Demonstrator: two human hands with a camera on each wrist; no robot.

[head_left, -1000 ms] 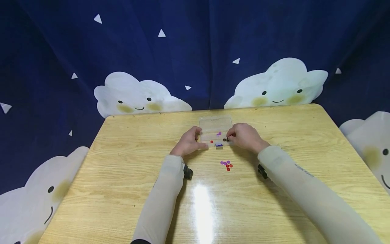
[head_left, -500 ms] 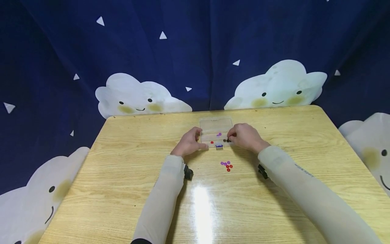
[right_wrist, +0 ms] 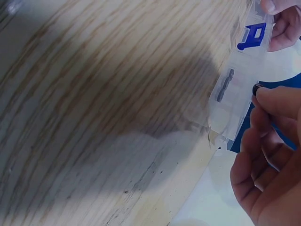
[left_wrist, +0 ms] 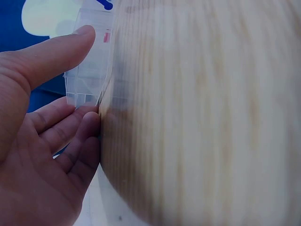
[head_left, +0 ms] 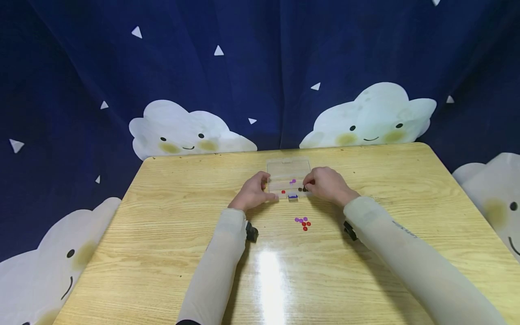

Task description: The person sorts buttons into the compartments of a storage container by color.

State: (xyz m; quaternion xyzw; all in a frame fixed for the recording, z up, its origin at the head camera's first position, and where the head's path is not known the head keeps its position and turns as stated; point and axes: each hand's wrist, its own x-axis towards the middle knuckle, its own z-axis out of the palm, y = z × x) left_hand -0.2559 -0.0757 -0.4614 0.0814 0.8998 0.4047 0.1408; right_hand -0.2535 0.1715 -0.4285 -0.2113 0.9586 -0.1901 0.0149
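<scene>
My left hand (head_left: 250,192) grips the left end of an open, clear plastic box (head_left: 278,184) on the pale wooden table (head_left: 162,253), while my right hand (head_left: 328,185) pinches a small round black piece (right_wrist: 256,89) near its right end.

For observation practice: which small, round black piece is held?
The small round black piece pinched in the right hand's grip; the others lie inside the clear plastic box.
</scene>
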